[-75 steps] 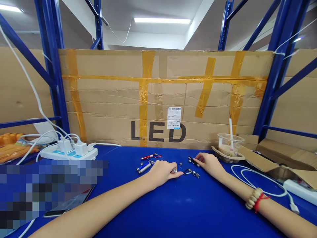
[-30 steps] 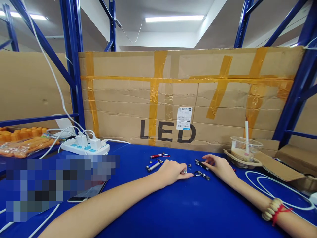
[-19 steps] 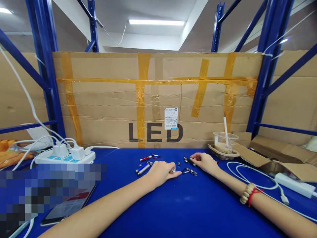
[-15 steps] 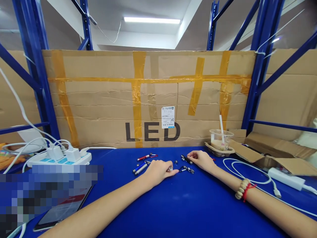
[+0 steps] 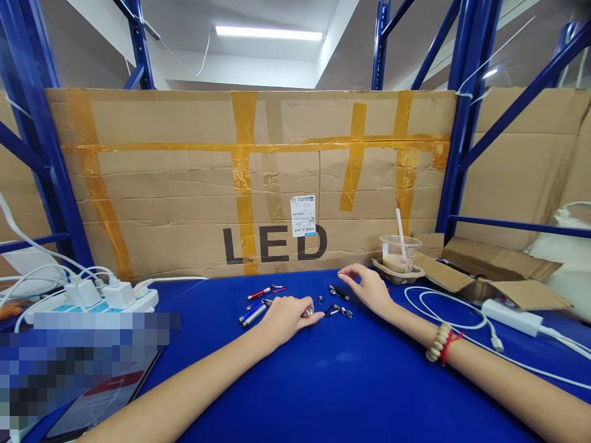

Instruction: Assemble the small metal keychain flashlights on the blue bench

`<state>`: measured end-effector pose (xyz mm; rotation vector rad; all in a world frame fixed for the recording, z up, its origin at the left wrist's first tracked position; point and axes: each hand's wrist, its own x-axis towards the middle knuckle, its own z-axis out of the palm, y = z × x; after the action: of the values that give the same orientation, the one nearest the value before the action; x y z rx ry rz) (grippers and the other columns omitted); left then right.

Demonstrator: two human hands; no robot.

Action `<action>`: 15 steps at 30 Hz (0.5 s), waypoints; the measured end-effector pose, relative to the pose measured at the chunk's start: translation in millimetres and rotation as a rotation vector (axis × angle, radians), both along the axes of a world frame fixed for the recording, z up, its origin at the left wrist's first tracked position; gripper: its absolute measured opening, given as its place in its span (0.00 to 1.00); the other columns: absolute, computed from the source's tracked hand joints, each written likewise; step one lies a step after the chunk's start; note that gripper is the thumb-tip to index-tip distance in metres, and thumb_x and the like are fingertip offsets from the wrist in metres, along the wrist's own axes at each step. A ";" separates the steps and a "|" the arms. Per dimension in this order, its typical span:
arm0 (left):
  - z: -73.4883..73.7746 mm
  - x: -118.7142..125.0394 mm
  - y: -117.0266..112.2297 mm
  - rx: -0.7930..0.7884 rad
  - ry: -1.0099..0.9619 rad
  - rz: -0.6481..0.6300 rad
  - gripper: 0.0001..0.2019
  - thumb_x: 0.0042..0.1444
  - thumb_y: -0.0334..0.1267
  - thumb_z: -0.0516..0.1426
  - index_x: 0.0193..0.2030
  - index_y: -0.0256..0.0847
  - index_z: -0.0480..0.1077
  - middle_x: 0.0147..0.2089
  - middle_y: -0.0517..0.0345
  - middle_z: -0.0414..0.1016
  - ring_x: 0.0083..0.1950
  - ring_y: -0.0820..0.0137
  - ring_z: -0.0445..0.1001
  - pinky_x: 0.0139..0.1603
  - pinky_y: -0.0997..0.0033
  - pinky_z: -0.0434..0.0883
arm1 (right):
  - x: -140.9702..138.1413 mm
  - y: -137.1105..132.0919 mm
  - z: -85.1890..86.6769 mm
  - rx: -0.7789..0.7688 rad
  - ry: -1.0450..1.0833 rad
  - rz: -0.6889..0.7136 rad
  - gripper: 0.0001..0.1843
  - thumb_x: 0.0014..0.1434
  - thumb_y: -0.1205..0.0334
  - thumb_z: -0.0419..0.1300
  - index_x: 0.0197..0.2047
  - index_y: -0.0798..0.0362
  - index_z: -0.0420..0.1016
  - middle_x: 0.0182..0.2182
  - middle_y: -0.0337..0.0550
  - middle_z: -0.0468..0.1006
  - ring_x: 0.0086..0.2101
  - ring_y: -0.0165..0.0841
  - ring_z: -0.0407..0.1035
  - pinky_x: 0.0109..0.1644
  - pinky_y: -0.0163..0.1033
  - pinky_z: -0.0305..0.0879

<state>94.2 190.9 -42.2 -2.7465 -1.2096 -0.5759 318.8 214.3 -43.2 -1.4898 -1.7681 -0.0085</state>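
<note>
My left hand is closed around a small flashlight; just its round silver end shows between thumb and fingers. Close to its wrist side lie a blue penlight, a silver penlight and, farther back, a red penlight with a clip. My right hand hovers with thumb and fingers apart, holding nothing. Just left of it, a black penlight lies on the blue table. Between the hands are a small metal piece and a black carabiner clip with metal fittings.
A plastic cup with a straw stands in a carton holder at the back right, near an open cardboard box and a white cable. At left are a power strip and a phone. A large cardboard panel closes the back.
My right hand has let go of the black penlight, lifted slightly and spread its fingers. The left hand keeps its hold. The whole view has shifted a little.
</note>
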 end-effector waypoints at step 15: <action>7.7 -1.0 -3.9 -0.051 0.088 -0.016 0.12 0.58 0.45 0.50 0.42 0.43 0.70 0.33 0.57 0.77 0.34 0.64 0.75 0.27 0.76 0.61 | -67.3 -55.1 8.3 -0.046 0.154 0.585 0.08 0.54 0.59 0.57 0.33 0.52 0.77 0.30 0.40 0.75 0.31 0.27 0.66 0.29 0.29 0.59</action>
<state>93.2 187.0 -34.5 -2.7931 -1.2000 -0.4259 251.5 159.2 -34.9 -0.9270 -2.0185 0.4342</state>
